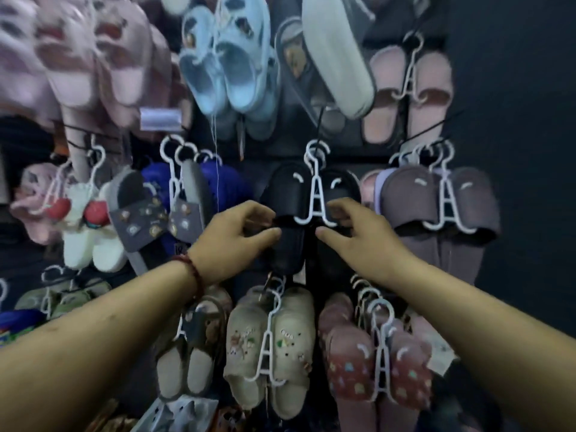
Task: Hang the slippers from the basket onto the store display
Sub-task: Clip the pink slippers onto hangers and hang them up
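Pinching the black slippers (288, 247) with left hand (240, 230) and right hand (358, 235), one apiece — seemingly hooked up already by the white hanger (315, 201). No basket visible.

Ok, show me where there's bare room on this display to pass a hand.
Bare dark panel right of the grey slippers. Narrow dark strip between blue slippers and black slippers. Left side and bottom rows crowded.
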